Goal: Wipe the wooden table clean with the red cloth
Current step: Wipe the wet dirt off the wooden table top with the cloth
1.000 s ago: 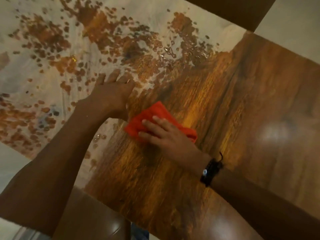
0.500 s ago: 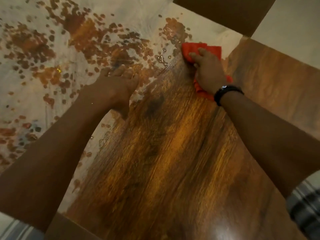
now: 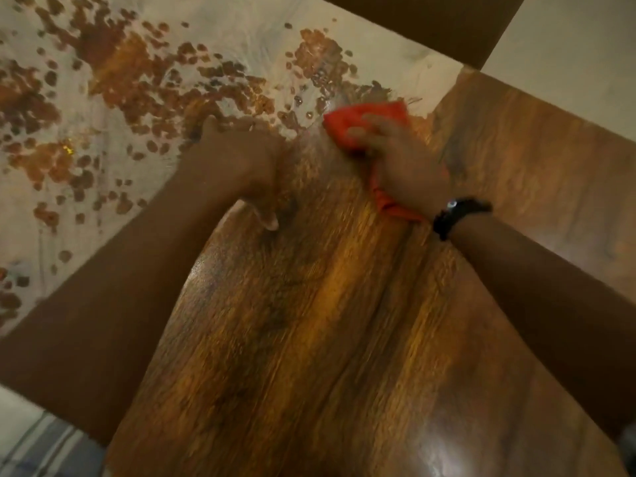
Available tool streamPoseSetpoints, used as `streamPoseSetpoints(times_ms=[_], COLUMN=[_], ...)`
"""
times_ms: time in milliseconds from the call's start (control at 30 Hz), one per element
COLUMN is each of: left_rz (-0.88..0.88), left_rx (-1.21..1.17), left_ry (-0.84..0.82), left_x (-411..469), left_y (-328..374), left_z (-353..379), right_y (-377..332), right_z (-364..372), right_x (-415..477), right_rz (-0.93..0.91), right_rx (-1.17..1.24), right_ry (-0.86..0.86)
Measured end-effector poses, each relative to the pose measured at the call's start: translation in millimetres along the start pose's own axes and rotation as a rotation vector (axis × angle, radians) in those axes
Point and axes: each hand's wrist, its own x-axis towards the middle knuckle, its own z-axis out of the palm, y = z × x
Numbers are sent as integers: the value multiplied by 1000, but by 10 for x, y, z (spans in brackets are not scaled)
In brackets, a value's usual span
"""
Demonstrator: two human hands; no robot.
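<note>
The wooden table [image 3: 327, 321] fills the view; its left and far part is covered by a whitish film [image 3: 86, 208] with brown droplet patches, while the near right part shows bare glossy wood. My right hand [image 3: 402, 163], with a black wristband, presses the red cloth [image 3: 347, 127] flat on the table at the edge of the film near the far side. The cloth sticks out in front of the fingers and behind the palm. My left hand [image 3: 241, 160] rests flat on the table, fingers spread, to the left of the cloth, holding nothing.
A dark chair back [image 3: 423, 25] stands beyond the table's far edge. Pale floor [image 3: 568, 39] shows at the upper right. Striped fabric [image 3: 41, 452] shows at the lower left corner, below the table's near edge.
My right hand swept the red cloth from the table's middle to the far edge a half second ago, and has now drawn it slightly back toward me and to the left. My left hand stays planted.
</note>
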Motion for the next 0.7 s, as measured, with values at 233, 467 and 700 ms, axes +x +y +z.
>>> streamPoseSetpoints(times_ms=[233,467,700], left_rz=[-48,-126,-90], left_rx=[-10,-51,-177], left_ry=[-52,43,42], left_x=[134,197,192], left_y=[203,373,212], left_z=[102,87,169], right_y=[610,-114,1234], right_z=[-278,123,-418], right_x=[436,-432,156], right_rz=[308,-247,279], right_rx=[-19,13,19], right_ry=[127,-184,35])
